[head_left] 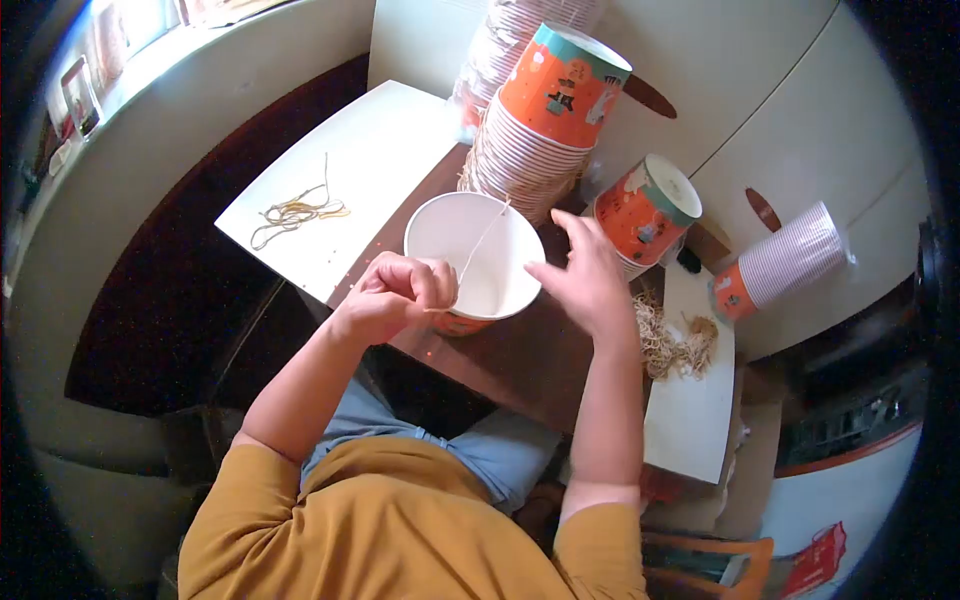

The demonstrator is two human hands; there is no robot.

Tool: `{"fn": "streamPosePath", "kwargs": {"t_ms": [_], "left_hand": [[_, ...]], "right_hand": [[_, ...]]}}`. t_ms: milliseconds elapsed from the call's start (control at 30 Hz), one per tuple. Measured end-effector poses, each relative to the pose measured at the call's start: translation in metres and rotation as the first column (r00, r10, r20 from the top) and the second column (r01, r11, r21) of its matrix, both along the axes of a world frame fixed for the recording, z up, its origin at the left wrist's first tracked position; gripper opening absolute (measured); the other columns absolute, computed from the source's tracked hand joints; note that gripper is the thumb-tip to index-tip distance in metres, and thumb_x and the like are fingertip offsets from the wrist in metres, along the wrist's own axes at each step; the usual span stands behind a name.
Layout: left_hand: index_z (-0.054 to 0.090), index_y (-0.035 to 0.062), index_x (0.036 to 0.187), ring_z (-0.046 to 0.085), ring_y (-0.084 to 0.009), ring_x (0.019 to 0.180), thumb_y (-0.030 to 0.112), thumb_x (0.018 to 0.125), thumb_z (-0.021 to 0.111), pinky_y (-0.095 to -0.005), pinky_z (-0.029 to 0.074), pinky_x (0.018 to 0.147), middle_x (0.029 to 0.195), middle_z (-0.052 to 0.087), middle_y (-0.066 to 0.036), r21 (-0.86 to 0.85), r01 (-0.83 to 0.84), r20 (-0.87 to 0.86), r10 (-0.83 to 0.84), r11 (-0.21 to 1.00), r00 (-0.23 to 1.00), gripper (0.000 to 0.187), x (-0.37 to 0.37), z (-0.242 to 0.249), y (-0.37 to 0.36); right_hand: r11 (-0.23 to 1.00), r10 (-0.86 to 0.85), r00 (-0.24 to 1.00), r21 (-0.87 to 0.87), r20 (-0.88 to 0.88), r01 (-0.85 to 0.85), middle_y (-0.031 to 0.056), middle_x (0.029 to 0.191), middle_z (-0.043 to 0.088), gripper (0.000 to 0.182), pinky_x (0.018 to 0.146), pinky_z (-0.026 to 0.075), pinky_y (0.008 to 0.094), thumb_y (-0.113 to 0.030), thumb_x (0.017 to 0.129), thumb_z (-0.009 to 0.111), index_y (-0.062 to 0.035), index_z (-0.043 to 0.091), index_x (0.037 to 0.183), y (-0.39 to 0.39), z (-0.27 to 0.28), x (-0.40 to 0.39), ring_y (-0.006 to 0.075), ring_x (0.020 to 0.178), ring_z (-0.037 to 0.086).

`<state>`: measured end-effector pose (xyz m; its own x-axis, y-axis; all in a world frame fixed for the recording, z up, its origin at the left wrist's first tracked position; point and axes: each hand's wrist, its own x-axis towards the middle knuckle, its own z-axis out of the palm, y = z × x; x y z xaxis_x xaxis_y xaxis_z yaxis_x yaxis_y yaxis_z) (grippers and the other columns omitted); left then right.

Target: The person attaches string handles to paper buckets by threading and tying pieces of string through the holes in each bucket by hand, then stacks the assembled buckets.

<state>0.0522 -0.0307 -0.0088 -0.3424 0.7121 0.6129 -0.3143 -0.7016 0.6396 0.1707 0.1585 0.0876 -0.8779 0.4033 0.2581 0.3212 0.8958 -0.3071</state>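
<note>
String (pixel 484 237): runs from left hand's (pixel 405 288) fingers over cup (pixel 430 232) just past them | left: fingers pinched together on string | right hand (pixel 588 268): thumb and fingers apart, beside cup | best: pull gently, don't squash cup

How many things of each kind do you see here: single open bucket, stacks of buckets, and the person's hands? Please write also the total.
Single open bucket: 1
Stacks of buckets: 4 (tall stack, wrapped stack behind it, shorter stack, far-right wrapped stack)
Hands: 2 (left hand, right hand)
Total: 7
</note>
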Motion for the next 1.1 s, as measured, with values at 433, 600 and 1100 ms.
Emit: {"fn": "streamPosePath", "kwargs": {"t_ms": [433, 600, 1100], "left_hand": [[0.036, 0.0018, 0.141, 0.050, -0.0234, 0.117, 0.051, 0.093, 0.045, -0.0391, 0.031, 0.105, 0.132, 0.050, -0.016, -0.375, -0.599, -0.213, 0.564, 0.707, 0.798, 0.070, -0.039, 0.037, -0.021], [0.022, 0.0014, 0.146, 0.039, -0.0271, 0.131, 0.047, 0.078, 0.072, -0.0409, 0.032, 0.107, 0.144, 0.038, -0.017, -0.009, -0.524, -0.258, 0.504, 0.852, 0.824, 0.097, -0.053, 0.125, 0.029], [0.011, -0.0061, 0.145, 0.029, -0.0351, 0.137, 0.058, 0.058, 0.081, -0.0401, 0.025, 0.112, 0.145, 0.029, -0.027, 0.002, -0.913, -0.766, 0.588, 0.407, 0.260, 0.129, -0.159, 0.134, 0.218]], "right_hand": [[0.868, 0.439, 0.753, 0.449, -0.491, -0.212, 0.0185, 0.118, 0.059, 0.037, 0.092, 0.046, 0.0409, -0.016, 0.091, 0.052, -0.0005, 0.051, 0.125, 0.008, 0.028, 0.019, 0.0352, 0.108, 0.058], [0.743, 0.323, 0.645, -0.237, -0.692, -0.626, 0.0145, 0.142, 0.041, 0.067, 0.107, 0.030, 0.0395, -0.035, 0.089, 0.056, -0.0022, 0.033, 0.142, 0.011, 0.078, 0.002, 0.0246, 0.127, 0.043], [0.792, 0.106, 0.724, -0.382, -0.682, -0.476, 0.0077, 0.113, 0.058, 0.051, 0.088, 0.046, 0.0326, -0.022, 0.087, 0.066, -0.0017, 0.043, 0.129, 0.190, 0.054, -0.156, 0.0176, 0.100, 0.056]]}}
